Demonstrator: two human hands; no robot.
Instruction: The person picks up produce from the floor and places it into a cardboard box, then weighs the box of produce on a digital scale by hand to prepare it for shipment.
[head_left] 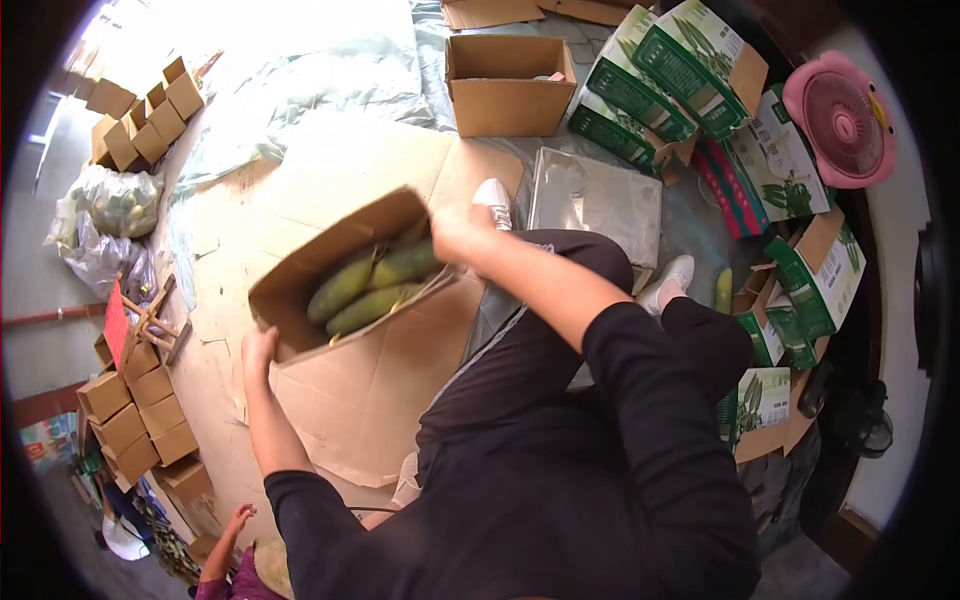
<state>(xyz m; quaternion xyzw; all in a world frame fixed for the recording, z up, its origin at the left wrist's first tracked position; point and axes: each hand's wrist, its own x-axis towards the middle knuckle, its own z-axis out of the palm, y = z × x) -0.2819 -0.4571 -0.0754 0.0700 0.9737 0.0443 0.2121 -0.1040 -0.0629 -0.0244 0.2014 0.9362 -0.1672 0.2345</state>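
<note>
Cardboard box [292, 302] holding oblong vegetables [342, 290], left hand [259, 350], right hand [462, 240], both closed on ends

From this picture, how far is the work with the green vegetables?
Looks done: several vegetables lie inside the brown box.
In hand: the left hand and right hand hold this box, tilted.
Perhaps left: closing its open top. One loose vegetable lies outside; whether it belongs in, I cannot tell.

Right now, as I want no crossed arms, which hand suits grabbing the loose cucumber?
Likely the right hand: the loose cucumber lies on that side, nearer it. Both hold the carton, so the left hand would support it alone.
</note>
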